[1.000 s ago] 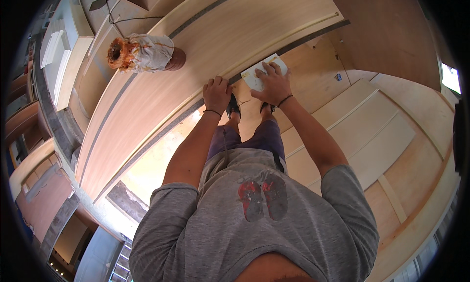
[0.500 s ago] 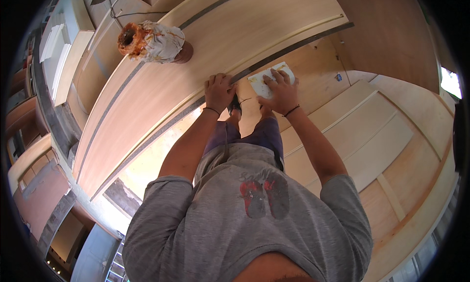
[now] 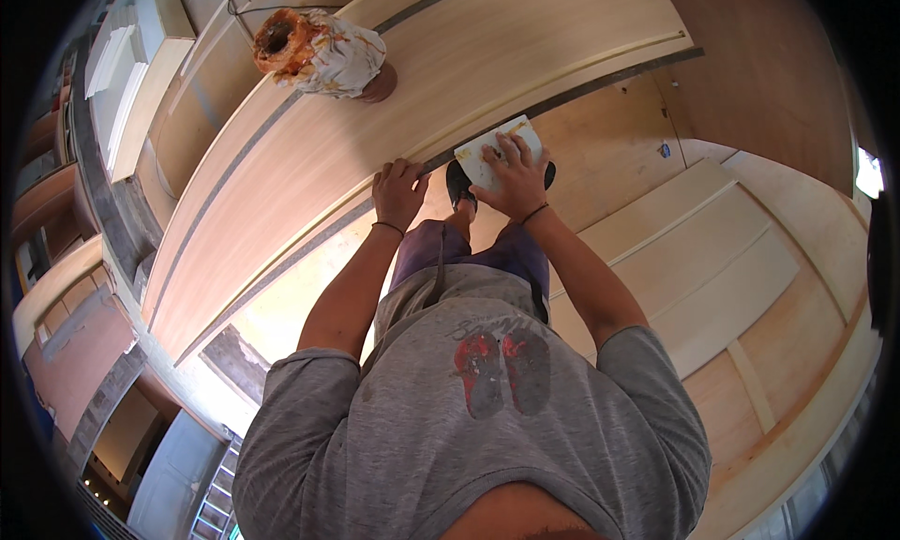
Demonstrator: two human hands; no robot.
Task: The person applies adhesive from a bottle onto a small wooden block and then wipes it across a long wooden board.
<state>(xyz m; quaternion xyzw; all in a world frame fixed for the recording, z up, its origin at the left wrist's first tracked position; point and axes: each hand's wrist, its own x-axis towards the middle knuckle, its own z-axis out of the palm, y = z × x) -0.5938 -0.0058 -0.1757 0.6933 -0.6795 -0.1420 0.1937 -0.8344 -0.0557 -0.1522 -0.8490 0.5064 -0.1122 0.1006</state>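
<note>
A long pale wooden panel with dark edge strips lies across in front of me. My left hand is curled over its near edge, fingers on the wood. To the right of it, my right hand holds a flat white spreader-like plate with yellowish stains, its upper part against the panel's dark near edge. The fingers lie across the plate's face, and its underside is hidden. On the panel at the upper left lies a brownish container, wrapped in white and crusted with orange-brown matter around its opening.
A brown board rises at the right end of the panel. Flat pale boards lie at the right. White pieces and framed wooden parts are at the left. A ladder shows at the lower left.
Both hands have moved left along the panel's near edge, the white plate going with my right hand. The view has shifted a little, and the container appears farther up and right.
</note>
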